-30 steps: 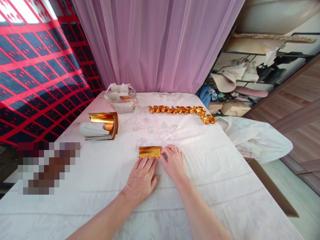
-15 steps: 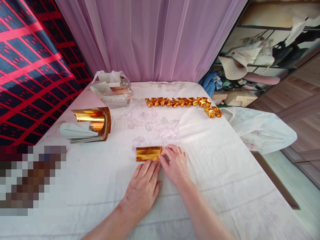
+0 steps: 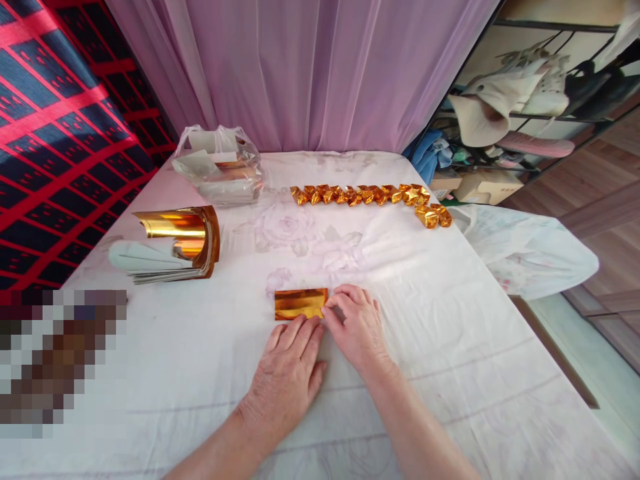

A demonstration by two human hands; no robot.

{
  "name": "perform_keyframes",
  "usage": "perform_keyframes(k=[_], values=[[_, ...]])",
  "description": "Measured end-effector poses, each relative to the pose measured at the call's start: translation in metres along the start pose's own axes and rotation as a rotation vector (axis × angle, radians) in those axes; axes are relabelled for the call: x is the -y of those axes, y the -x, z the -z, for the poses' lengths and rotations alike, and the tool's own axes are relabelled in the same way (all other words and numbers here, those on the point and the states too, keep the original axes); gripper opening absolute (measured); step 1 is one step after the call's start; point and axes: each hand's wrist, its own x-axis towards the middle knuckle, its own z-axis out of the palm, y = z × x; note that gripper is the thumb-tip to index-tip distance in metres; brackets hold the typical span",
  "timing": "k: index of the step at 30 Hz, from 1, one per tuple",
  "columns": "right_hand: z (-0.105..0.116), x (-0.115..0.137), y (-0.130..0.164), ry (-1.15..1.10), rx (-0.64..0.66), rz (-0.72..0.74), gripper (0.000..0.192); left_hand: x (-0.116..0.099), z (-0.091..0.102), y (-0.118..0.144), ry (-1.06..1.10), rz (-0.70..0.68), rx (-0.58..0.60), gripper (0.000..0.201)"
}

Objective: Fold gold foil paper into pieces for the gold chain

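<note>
A folded strip of shiny gold foil paper (image 3: 300, 303) lies flat on the table in front of me. My left hand (image 3: 289, 367) rests on the cloth with its fingers stretched out, the fingertips on the strip's near edge. Thumb and index finger of my right hand (image 3: 359, 325) pinch the strip's right end at its near corner. Beyond them, a row of folded gold foil pieces (image 3: 353, 195) runs across the back of the table, bending toward me at its right end.
At the left stands a curled stack of gold foil sheets (image 3: 213, 243), with a clear plastic bag (image 3: 220, 170) of more paper behind it. A floral cloth covers the table (image 3: 200, 347). A white plastic bag (image 3: 540, 250) hangs beside the right edge, near a cluttered shelf (image 3: 525, 120).
The camera view has shifted slightly. Both hands keep nearly the same place on the foil strip, the left fingers at its near edge and the right pinching its corner.
</note>
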Motion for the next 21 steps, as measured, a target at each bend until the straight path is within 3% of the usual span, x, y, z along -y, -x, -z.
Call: perform_keyframes(k=[21], values=[[-0.0027,-0.0006,0.0003,0.002,-0.028,-0.013,0.013,0.0069,0.0046,0.0073,-0.008,0.037,0.010,0.048]])
